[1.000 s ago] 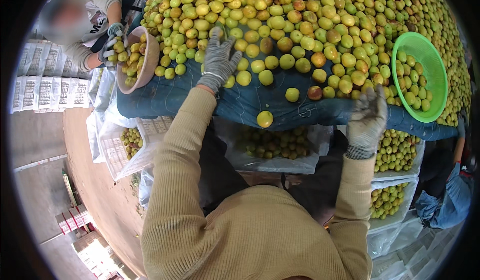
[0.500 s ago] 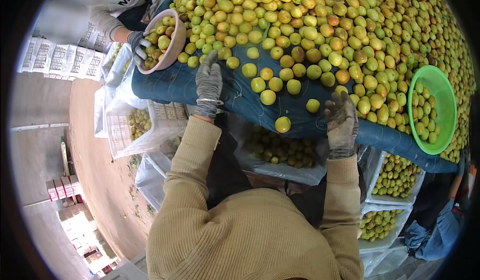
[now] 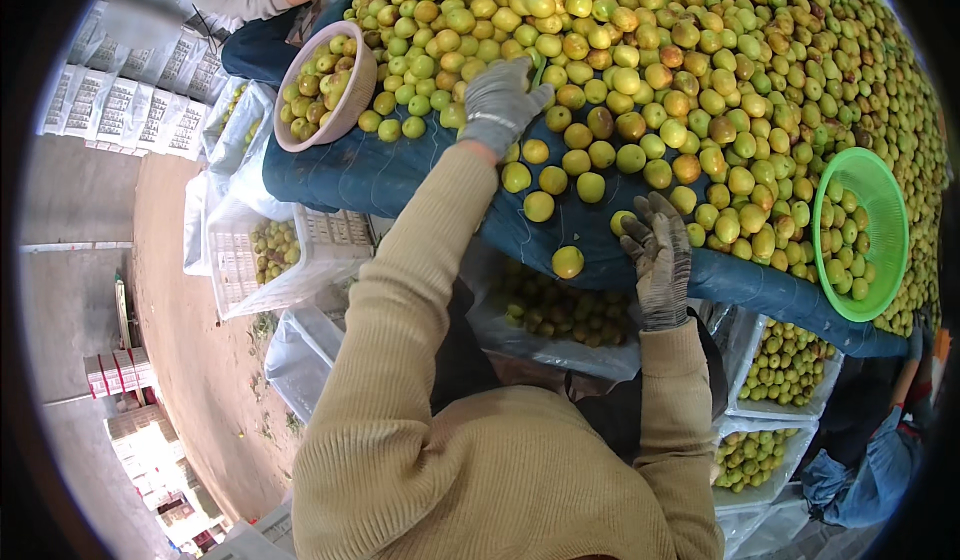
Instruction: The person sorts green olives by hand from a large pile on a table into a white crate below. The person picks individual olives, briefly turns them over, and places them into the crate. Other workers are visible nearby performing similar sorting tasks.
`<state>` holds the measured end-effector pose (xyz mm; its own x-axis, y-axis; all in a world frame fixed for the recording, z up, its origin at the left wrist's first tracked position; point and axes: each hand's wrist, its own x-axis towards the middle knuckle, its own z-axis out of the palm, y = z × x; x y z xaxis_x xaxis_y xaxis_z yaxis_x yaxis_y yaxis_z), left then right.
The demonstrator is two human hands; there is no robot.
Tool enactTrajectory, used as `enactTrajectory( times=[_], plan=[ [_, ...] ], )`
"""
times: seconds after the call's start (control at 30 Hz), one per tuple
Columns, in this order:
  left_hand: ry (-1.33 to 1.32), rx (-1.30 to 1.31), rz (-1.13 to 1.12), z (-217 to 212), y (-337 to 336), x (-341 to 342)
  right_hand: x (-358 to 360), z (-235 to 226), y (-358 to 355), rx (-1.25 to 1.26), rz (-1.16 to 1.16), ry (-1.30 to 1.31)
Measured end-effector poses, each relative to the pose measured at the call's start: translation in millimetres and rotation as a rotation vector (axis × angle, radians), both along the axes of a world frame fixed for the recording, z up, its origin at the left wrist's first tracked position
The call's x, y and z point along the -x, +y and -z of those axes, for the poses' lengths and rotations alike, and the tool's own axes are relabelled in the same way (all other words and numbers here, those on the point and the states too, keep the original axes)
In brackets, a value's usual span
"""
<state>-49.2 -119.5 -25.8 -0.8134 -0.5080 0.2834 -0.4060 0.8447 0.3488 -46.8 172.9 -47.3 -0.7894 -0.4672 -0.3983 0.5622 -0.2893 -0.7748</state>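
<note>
No readable words, labels, brands, numbers or signs on anything in view

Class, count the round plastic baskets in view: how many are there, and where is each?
2: a pale pink basket near the blue sheet's left end, and a green basket at the right, beside piled fruit. Others may be hidden.

From my position beside the table, the person wears a tan, rib-knit, long-sleeved sweater (image 3: pixel 530 470), dark trousers (image 3: pixel 465 355) and grey knit gloves (image 3: pixel 664 305) on left hand (image 3: pixel 500 98) and right hand (image 3: pixel 660 260), a pale band (image 3: pixel 492 122) crossing the left glove.
</note>
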Motion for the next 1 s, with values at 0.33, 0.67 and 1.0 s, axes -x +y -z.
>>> enactTrajectory(
  times=[0.33, 0.67, 1.0],
  plan=[
    [0.419, 0.098, 0.043, -14, -35, -94, 5, -7, 10, 0.009, 0.061, -0.068],
    [-1.031, 0.098, -0.530, 28, -50, -396, 3, -10, 10, 0.116, 0.139, -0.077],
    [0.063, -0.381, -0.008, -9, -1, -154, 5, 8, 11, -0.150, 0.072, 0.245]
  ],
)
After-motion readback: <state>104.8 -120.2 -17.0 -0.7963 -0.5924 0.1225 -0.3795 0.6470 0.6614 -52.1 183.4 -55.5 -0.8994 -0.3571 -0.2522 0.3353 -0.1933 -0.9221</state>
